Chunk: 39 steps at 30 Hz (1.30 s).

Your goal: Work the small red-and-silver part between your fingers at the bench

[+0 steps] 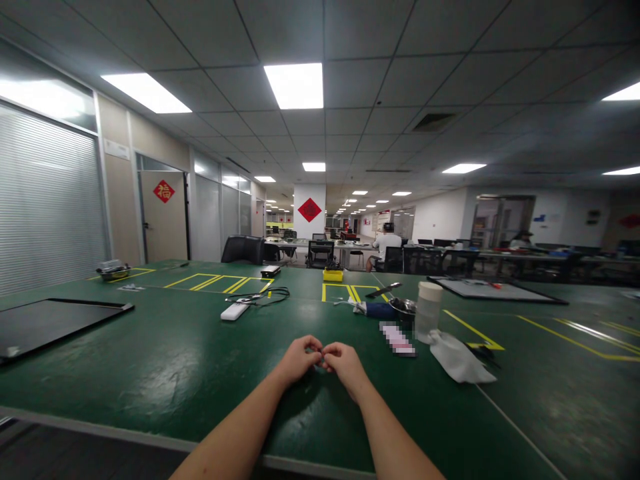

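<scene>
Over the green table (pixel 200 380), my left hand (pixel 299 360) and my right hand (pixel 345 363) meet fingertip to fingertip. Both are closed in a pinch. Whatever lies between the fingertips is too small and hidden to name. To the right of my right hand lies a pink, pixelated flat rectangle (pixel 397 339). Beyond it stands a clear cylindrical container (pixel 429 317) with a pale lid, and a white bag (pixel 457 359) rests against its base.
A white power strip (pixel 235 310) with a black cable (pixel 265 297) lies ahead on the left. Behind the pink rectangle are a dark blue bundle (pixel 380 311) and a metal bowl (pixel 404 308). A black tray (pixel 60 320) is far left, a grey board (pixel 493 291) right, a yellow box (pixel 333 275) behind.
</scene>
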### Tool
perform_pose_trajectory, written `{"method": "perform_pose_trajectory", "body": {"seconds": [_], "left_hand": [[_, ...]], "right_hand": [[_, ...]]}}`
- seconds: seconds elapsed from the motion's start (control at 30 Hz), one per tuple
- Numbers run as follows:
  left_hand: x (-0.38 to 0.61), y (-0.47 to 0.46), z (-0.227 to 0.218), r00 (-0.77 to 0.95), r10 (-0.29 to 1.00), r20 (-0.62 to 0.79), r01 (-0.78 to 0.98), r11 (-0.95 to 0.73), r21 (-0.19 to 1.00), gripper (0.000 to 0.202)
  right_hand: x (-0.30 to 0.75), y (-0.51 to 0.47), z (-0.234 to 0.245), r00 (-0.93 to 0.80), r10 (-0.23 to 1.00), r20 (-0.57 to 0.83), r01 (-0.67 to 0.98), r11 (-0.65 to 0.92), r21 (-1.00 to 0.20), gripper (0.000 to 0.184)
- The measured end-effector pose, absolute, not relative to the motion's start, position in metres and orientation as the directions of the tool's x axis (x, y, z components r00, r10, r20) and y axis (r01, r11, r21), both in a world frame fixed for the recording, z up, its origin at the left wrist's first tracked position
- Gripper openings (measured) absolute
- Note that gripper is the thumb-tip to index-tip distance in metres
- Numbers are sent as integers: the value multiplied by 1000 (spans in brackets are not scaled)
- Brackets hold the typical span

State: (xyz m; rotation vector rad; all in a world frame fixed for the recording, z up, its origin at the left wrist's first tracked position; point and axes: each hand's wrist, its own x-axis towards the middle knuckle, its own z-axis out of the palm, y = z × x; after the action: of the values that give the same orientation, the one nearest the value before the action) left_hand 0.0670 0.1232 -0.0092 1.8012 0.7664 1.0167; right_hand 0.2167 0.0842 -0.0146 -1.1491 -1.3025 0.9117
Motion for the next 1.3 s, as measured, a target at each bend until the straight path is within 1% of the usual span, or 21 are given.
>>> {"method": "perform_pose_trajectory", "body": {"seconds": [0.2,0.33,0.47,0.57,0.7,0.87,1.13,1.3], "left_hand": [[68,125,-11,496,818,293,28,-352,935,20],[68,127,-14,497,808,317,4,-368,930,20],[68,129,-16,480,807,345,13,-400,916,20],[68,129,-16,467,816,341,27,-398,917,22],[69,129,-14,462,828,317,49,-381,923,23],[69,129,-15,459,827,324,58,-391,918,22],[68,131,-17,468,829,306,39,-366,930,23],[68,128,-14,467,842,270,32,-321,947,25]], "right_hand": [[219,87,-19,94,960,262,99,253,-962,13],[220,90,-21,131,954,269,101,257,-961,10],[219,90,-20,137,962,238,58,232,-971,14],[217,87,-16,135,966,219,36,216,-976,17],[215,84,-13,128,970,208,36,205,-978,16],[216,83,-13,117,973,200,14,200,-980,16],[217,84,-13,122,970,211,36,208,-977,15],[219,88,-18,122,973,196,9,197,-980,18]]}}
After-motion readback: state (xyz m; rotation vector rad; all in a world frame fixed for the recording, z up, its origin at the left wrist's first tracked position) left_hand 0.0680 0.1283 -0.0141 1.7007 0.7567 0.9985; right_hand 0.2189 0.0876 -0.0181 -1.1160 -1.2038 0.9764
